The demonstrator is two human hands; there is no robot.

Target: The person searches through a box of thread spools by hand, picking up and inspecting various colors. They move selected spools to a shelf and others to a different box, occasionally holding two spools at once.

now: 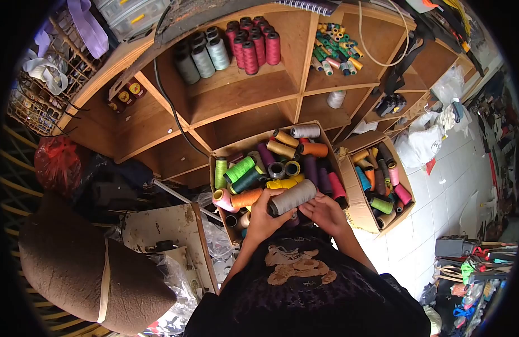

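A spool of grey thread (294, 198) lies almost level between my two hands, above an open cardboard box (254, 136). My left hand (265, 218) is wrapped around the spool's left end, where a dark core shows. At its right end, the fingers of my right hand (326, 214) are bent together against the spool; their tips are partly hidden. Beneath and around my hands, the box holds many thread spools, among them a lime green spool (240, 169), an orange spool (246, 198) and a pink spool (336, 186).
A second cardboard box (358, 203) with more spools stands at the right. Behind, a wooden shelf (242, 101) holds red spools (254, 53), grey spools (202, 59) and small colourful spools (335, 50). A brown cushioned seat (63, 264) is at the left.
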